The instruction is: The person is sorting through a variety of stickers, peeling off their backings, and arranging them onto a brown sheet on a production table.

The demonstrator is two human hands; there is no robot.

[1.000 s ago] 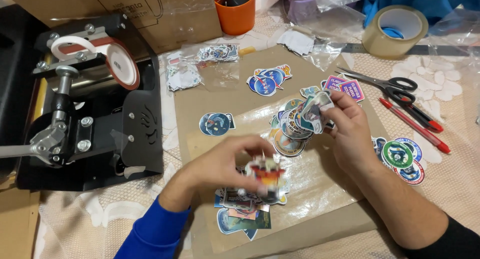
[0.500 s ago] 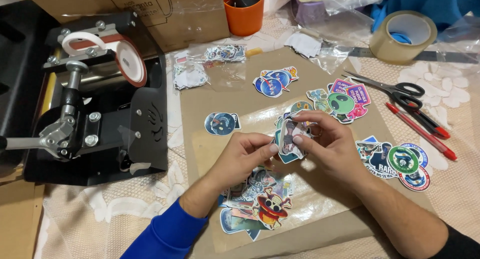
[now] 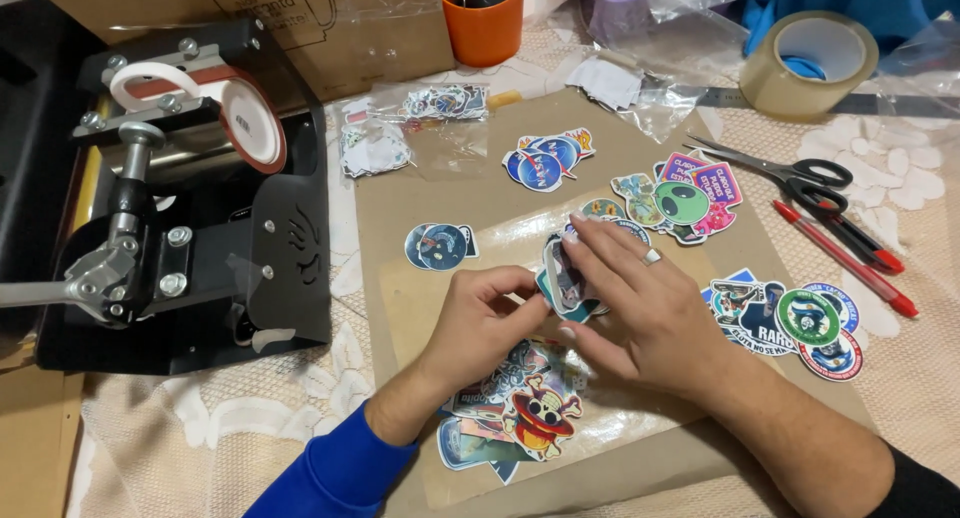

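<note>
My left hand and my right hand meet over a brown paper sheet in the middle of the table. Together they hold a small stack of die-cut stickers, tilted up on edge between the fingertips. My right hand wears a ring. Below the hands lies a pile of colourful stickers. More stickers are spread about: a round blue one, a blue pair, a green alien group and a cluster at the right.
A black mug heat press stands at the left. Behind are a cardboard box, an orange cup and a tape roll. Scissors and red pens lie at the right. Bagged stickers sit at the paper's far edge.
My left hand left a sticker on the lower pile and rose to join my right hand on the stack. The stack moved slightly left and toward me.
</note>
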